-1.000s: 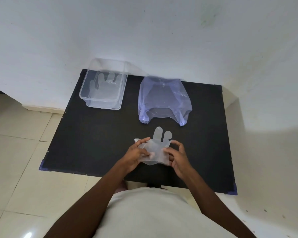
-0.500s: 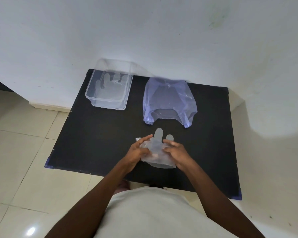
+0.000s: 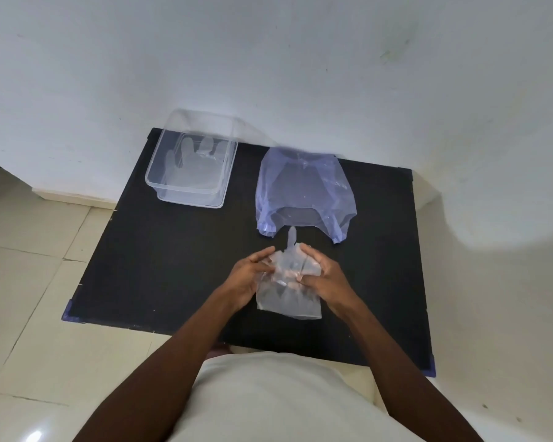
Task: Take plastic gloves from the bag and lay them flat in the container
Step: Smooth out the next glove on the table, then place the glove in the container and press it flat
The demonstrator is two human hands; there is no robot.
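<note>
Clear, thin plastic makes up the glove (image 3: 286, 282) held between both hands above the near middle of the black surface (image 3: 160, 266). Its long axis runs from the person toward the wall: the open cuff hangs at the near end, and one finger of the glove sticks out at the far end, pointing at the bag (image 3: 304, 189). The middle of the glove is bunched and crumpled between the hands.

On the left side, the left hand (image 3: 248, 279) comes in with its palm turned inward, fingers curled onto the glove's left edge and the thumb stretched forward along it; its grip is closed on the plastic. Opposite it, the right hand (image 3: 324, 275) is arched over the glove's right edge, fingertips pressed into the film, pinching it. Both forearms reach forward from a pale shirt (image 3: 278, 400) and converge on the glove.

Beyond the glove's tip, the bluish see-through bag lies on the surface with its opening toward the person, near the glove but apart from it. To the far left stands the clear container (image 3: 163, 189), against the white wall (image 3: 268, 59), with a flat glove (image 3: 192, 164) lying inside, its fingers pointing at the wall.
</note>
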